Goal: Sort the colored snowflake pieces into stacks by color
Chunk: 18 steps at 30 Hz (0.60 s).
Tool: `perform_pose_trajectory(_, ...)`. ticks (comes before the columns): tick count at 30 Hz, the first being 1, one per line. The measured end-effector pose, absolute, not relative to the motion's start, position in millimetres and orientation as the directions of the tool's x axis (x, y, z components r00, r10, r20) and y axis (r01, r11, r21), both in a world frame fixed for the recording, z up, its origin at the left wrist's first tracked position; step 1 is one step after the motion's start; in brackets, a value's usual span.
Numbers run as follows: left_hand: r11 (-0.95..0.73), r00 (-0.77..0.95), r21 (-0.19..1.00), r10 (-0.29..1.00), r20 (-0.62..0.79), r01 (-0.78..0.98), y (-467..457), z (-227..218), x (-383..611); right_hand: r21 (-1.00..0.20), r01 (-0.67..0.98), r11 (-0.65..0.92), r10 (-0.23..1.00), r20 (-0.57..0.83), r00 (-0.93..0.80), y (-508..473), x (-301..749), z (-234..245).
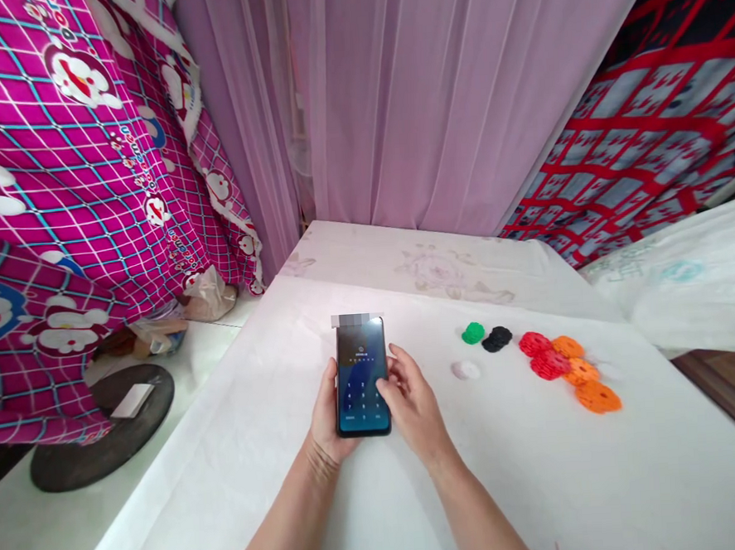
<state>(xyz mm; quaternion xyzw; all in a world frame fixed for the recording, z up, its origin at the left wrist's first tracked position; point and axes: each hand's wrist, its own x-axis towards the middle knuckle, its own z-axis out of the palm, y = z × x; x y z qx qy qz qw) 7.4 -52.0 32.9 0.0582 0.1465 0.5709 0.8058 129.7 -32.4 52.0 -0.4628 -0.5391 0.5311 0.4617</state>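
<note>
A dark smartphone (364, 408) is held upright over the white-covered table, its lit screen showing a number keypad with a row of dots above it. My left hand (327, 414) is closed around the phone's left side and lower back, with the thumb along the edge. At the right side, my right hand (416, 405) has its fingers curled by the phone's edge and its thumb over the right column of keys. Whether the right fingers reach behind the phone is hard to see.
On the table (242, 465) to the right lie flat round pieces: green (473, 333), black (497, 339), white (466, 370), red (548, 363) and orange (597, 396). Purple curtains (406, 98) hang behind. A pink patterned cloth (87, 176) hangs left, above a dark round stool (104, 445).
</note>
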Motion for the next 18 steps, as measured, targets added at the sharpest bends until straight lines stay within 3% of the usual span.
perform_pose_trajectory(10, 0.334, 0.279, 0.305, 0.937, -0.209, -0.892, -53.6, 41.8, 14.2, -0.954, 0.258, 0.155, 0.988, 0.154, -0.024, -40.9, 113.4, 41.2)
perform_pose_trajectory(18, 0.34, 0.267, 0.309, 0.929, -0.255, -0.888, -54.3, 39.3, 13.7, -0.948, 0.263, 0.181, 0.983, 0.178, -0.034, -40.7, 111.8, 40.3)
